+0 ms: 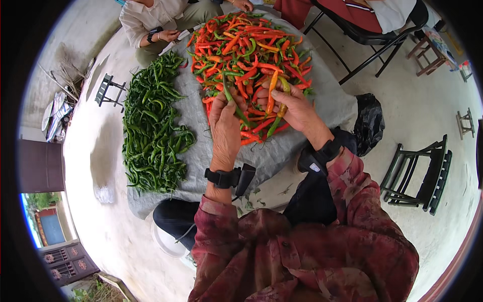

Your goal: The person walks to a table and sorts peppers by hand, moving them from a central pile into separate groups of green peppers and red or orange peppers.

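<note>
My left hand (226,117) grips a long green chili pepper (230,97) between thumb and fingers, over the near part of a heap of mostly red chili peppers (234,45). Just to its right, my right hand (288,104) holds an orange chili pepper (272,92) and a yellowish-green chili pepper (285,88) side by side. At least one more green pepper tip shows below the right hand; whether it is held I cannot tell. A separate pile of green chili peppers (151,124) lies to the left on the same grey sheet (203,151).
A co-worker's hand (169,36) is beyond the green pile, and another hand (243,5) is behind the red heap. Black folding chair (362,37), top right; folding stool (419,173), right; black plastic bag (369,120) beside the sheet; white bucket (166,241) by my left leg.
</note>
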Action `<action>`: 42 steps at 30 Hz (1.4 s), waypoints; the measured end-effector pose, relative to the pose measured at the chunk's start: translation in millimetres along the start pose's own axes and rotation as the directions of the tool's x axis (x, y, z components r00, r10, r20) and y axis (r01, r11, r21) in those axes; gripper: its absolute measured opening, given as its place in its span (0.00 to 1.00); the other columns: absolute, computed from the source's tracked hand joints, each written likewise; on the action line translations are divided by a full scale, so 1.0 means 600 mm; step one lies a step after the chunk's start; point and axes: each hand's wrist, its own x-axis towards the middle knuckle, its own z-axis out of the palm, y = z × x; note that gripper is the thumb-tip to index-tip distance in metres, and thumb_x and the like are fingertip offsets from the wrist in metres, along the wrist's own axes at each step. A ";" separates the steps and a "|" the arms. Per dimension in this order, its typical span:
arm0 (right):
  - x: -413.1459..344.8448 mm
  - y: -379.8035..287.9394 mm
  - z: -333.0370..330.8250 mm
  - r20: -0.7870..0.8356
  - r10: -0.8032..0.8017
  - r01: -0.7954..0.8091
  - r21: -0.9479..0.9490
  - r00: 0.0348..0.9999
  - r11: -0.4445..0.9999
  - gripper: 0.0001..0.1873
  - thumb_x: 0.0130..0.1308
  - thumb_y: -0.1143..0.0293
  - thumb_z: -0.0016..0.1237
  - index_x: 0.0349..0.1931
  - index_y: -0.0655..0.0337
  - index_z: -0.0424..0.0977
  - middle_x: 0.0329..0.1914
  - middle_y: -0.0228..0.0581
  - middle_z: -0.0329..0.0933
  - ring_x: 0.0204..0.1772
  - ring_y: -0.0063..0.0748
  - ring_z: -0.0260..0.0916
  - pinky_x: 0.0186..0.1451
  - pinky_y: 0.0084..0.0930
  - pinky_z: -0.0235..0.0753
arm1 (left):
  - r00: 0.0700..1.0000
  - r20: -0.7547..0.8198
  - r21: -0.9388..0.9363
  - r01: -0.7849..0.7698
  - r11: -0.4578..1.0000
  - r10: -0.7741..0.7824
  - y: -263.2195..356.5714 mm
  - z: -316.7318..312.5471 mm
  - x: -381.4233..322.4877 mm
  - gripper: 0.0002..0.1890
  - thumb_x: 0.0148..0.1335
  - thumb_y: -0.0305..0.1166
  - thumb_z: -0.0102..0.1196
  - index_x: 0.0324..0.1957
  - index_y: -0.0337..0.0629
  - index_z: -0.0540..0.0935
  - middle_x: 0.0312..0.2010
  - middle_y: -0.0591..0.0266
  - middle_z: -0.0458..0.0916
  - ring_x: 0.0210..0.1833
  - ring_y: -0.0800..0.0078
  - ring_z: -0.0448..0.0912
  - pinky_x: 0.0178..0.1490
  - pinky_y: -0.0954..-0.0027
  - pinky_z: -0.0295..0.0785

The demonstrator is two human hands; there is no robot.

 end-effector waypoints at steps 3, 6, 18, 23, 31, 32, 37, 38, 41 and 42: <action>-0.006 -0.004 0.005 -0.053 -0.052 0.033 -0.304 0.997 0.952 0.12 0.65 0.71 0.44 0.46 0.65 0.68 0.39 0.40 0.76 0.42 0.31 0.74 0.46 0.24 0.73 | 1.000 0.011 -0.162 0.020 0.987 -0.018 -0.001 -0.001 0.011 0.09 0.62 0.25 0.47 0.44 0.38 0.72 0.38 0.64 0.74 0.42 0.75 0.73 0.48 0.73 0.68; 0.001 0.016 0.002 -0.018 -0.115 0.103 -0.332 0.993 0.938 0.11 0.64 0.68 0.46 0.40 0.66 0.71 0.32 0.45 0.76 0.37 0.35 0.75 0.40 0.25 0.72 | 0.998 0.061 -0.151 0.000 0.989 0.009 0.006 -0.002 0.019 0.08 0.63 0.24 0.46 0.44 0.38 0.72 0.39 0.62 0.76 0.45 0.72 0.75 0.53 0.70 0.70; 0.017 0.009 0.013 0.087 -0.354 0.281 -0.791 0.931 0.544 0.17 0.60 0.60 0.50 0.36 0.69 0.72 0.21 0.43 0.72 0.24 0.36 0.70 0.29 0.28 0.68 | 0.985 0.056 0.266 -0.170 0.949 0.161 0.019 0.018 0.043 0.06 0.61 0.30 0.54 0.35 0.39 0.74 0.28 0.72 0.74 0.30 0.86 0.70 0.35 0.80 0.67; 0.011 0.014 0.028 0.177 -0.211 0.263 -0.814 0.961 0.518 0.15 0.61 0.61 0.51 0.36 0.68 0.71 0.22 0.27 0.67 0.30 0.19 0.65 0.35 0.20 0.67 | 0.990 0.075 0.211 -0.131 0.969 0.117 0.002 0.003 0.041 0.06 0.63 0.31 0.52 0.36 0.38 0.75 0.28 0.70 0.75 0.29 0.85 0.71 0.34 0.80 0.68; 0.008 -0.003 0.026 0.002 -0.155 0.143 -0.395 0.988 0.907 0.10 0.61 0.65 0.52 0.34 0.63 0.75 0.22 0.22 0.67 0.25 0.10 0.58 0.26 0.13 0.59 | 0.988 -0.011 0.352 0.146 0.924 -0.152 -0.014 0.009 -0.032 0.17 0.66 0.42 0.45 0.38 0.36 0.77 0.24 0.68 0.76 0.27 0.84 0.71 0.31 0.80 0.67; 0.005 -0.002 0.024 0.018 -0.125 0.122 -0.388 0.992 0.913 0.11 0.61 0.64 0.51 0.36 0.63 0.75 0.21 0.22 0.65 0.24 0.11 0.56 0.26 0.14 0.58 | 0.982 0.019 0.355 0.170 0.919 -0.189 -0.017 0.012 -0.045 0.17 0.66 0.42 0.45 0.37 0.37 0.77 0.23 0.68 0.76 0.25 0.84 0.70 0.29 0.81 0.66; 0.002 0.001 0.023 0.086 -0.114 0.136 -0.335 0.990 0.932 0.13 0.63 0.63 0.49 0.39 0.64 0.75 0.19 0.22 0.63 0.23 0.12 0.56 0.25 0.14 0.58 | 0.989 0.023 0.237 0.138 0.962 -0.147 -0.018 0.026 -0.062 0.13 0.64 0.39 0.49 0.34 0.38 0.75 0.19 0.70 0.72 0.20 0.86 0.67 0.23 0.82 0.62; 0.002 0.002 0.024 0.103 -0.105 0.131 -0.290 0.989 0.948 0.13 0.64 0.63 0.48 0.40 0.64 0.75 0.19 0.22 0.63 0.22 0.13 0.57 0.25 0.14 0.59 | 0.989 0.018 0.234 0.141 0.962 -0.150 -0.015 0.026 -0.064 0.13 0.64 0.39 0.49 0.34 0.38 0.75 0.19 0.70 0.72 0.20 0.86 0.67 0.23 0.82 0.62; -0.001 0.005 0.021 0.088 -0.104 0.115 -0.130 0.991 0.985 0.12 0.64 0.64 0.47 0.40 0.65 0.75 0.18 0.23 0.63 0.23 0.13 0.58 0.25 0.14 0.61 | 0.997 0.010 0.337 0.066 0.939 -0.074 -0.018 0.023 -0.069 0.09 0.62 0.34 0.53 0.35 0.37 0.73 0.19 0.71 0.72 0.19 0.86 0.67 0.22 0.83 0.61; -0.001 0.004 0.022 0.089 -0.097 0.108 -0.131 0.991 0.985 0.12 0.64 0.64 0.47 0.40 0.65 0.75 0.18 0.23 0.63 0.23 0.13 0.58 0.25 0.14 0.61 | 0.998 0.004 0.355 0.057 0.933 -0.063 -0.020 0.022 -0.072 0.08 0.61 0.31 0.53 0.35 0.37 0.73 0.19 0.71 0.72 0.19 0.87 0.67 0.22 0.84 0.61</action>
